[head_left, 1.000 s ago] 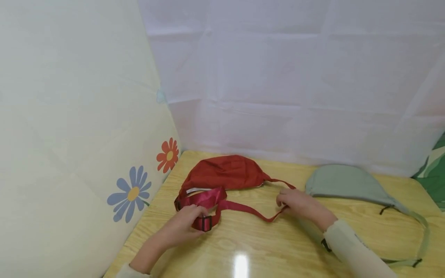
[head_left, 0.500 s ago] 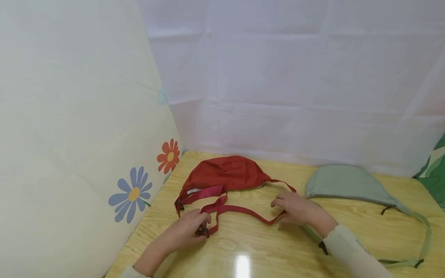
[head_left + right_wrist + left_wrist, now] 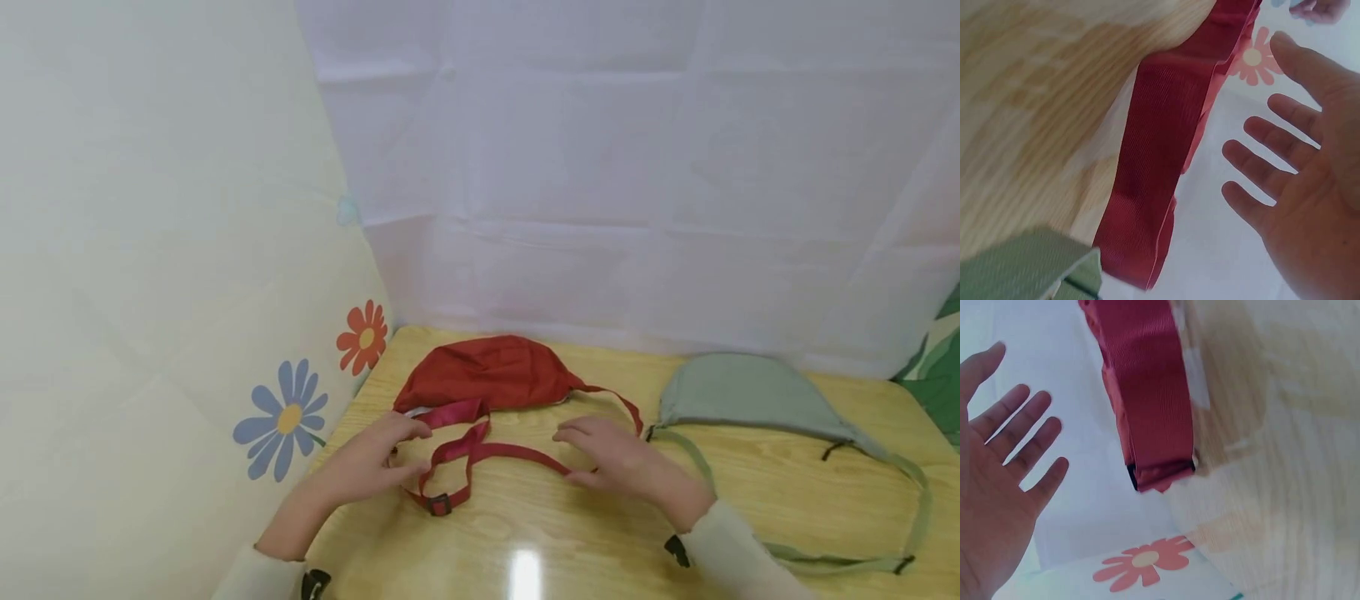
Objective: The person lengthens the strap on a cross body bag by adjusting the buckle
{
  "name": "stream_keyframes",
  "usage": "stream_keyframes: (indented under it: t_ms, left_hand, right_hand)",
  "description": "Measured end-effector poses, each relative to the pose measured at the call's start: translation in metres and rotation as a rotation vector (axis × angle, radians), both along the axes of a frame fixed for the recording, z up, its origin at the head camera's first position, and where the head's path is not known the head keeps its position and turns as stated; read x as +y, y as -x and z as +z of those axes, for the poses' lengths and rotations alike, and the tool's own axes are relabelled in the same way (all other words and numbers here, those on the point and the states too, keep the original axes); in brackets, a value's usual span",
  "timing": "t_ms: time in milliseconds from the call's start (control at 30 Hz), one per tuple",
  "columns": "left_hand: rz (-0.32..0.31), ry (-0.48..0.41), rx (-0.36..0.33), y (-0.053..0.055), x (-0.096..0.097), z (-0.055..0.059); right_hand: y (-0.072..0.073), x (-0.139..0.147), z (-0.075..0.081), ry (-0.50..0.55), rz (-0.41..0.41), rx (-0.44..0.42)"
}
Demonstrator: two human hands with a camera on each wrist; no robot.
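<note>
A red waist bag [image 3: 487,372] lies at the back of the table, its red strap [image 3: 517,451] looped in front of it. The strap's black slider buckle [image 3: 439,505] rests nearest the front. My left hand [image 3: 356,467] hovers over the strap's left side with fingers apart, holding nothing. In the left wrist view, the spread left hand [image 3: 1004,475] is beside the red webbing [image 3: 1150,387]. Over the strap's right side is my right hand [image 3: 618,462]. Its fingers [image 3: 1254,165] are extended beside the webbing in the right wrist view, and they grip nothing.
A grey-green waist bag [image 3: 750,396] lies at the back right, its strap [image 3: 917,508] curving toward the front. White cloth [image 3: 555,167] stands behind the wooden table [image 3: 585,550]. At the left rises a pale panel [image 3: 150,250] with printed flowers.
The left hand has let go of the red strap by the buckle and moved left and slightly up. My right hand has released the strap and shifted left. The strap loop now lies on the table.
</note>
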State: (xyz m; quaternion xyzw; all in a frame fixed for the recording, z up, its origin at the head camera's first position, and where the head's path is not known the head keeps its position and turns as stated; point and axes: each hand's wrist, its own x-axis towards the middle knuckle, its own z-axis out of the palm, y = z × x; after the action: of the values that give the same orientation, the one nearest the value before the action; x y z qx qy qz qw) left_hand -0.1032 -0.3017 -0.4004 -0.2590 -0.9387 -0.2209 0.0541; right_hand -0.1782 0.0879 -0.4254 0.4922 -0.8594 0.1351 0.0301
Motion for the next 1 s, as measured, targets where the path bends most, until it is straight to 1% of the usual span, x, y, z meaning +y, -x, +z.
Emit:
stream_keyframes:
  t_ms: [100,200,333,433,500,533,600,700,767,833,900,1000]
  left_hand:
    - [0.025,-0.002,0.036,0.007,-0.010,0.006]
    - [0.054,0.036,0.044,0.017,-0.019,0.009]
    - [0.080,0.124,0.011,0.034,-0.034,0.015]
    - [0.094,0.186,-0.016,0.047,-0.047,0.019]
    - [0.100,0.213,-0.034,0.053,-0.056,0.018]
    - [0.105,0.221,-0.043,0.056,-0.060,0.017]
    - [0.114,0.222,-0.052,0.061,-0.066,0.011]
    - [0.126,0.215,-0.049,0.070,-0.071,-0.004]
    - [0.134,0.201,-0.049,0.077,-0.072,-0.016]
    - [0.134,0.197,-0.050,0.082,-0.072,-0.025]
    - [0.134,0.193,-0.052,0.085,-0.071,-0.030]
    - [0.139,0.202,-0.055,0.088,-0.070,-0.033]
  right_hand:
    - [-0.005,-0.007,-0.001,0.012,0.009,0.014]
    - [-0.010,-0.017,0.000,0.027,0.011,-0.011]
    - [-0.018,-0.031,0.000,0.046,0.007,-0.068]
    - [-0.023,-0.044,0.000,0.051,0.021,-0.075]
    - [-0.027,-0.053,-0.001,0.043,0.032,-0.075]
    - [-0.029,-0.058,-0.001,0.042,0.037,-0.075]
    - [-0.032,-0.066,-0.001,0.043,0.047,-0.080]
    - [-0.037,-0.077,-0.001,0.045,0.064,-0.065]
    - [-0.039,-0.082,-0.002,0.047,0.073,-0.055]
    - [-0.041,-0.086,-0.001,0.043,0.084,-0.038]
    - [-0.043,-0.090,-0.001,0.041,0.100,-0.030]
    - [-0.044,-0.097,0.000,0.034,0.134,-0.014]
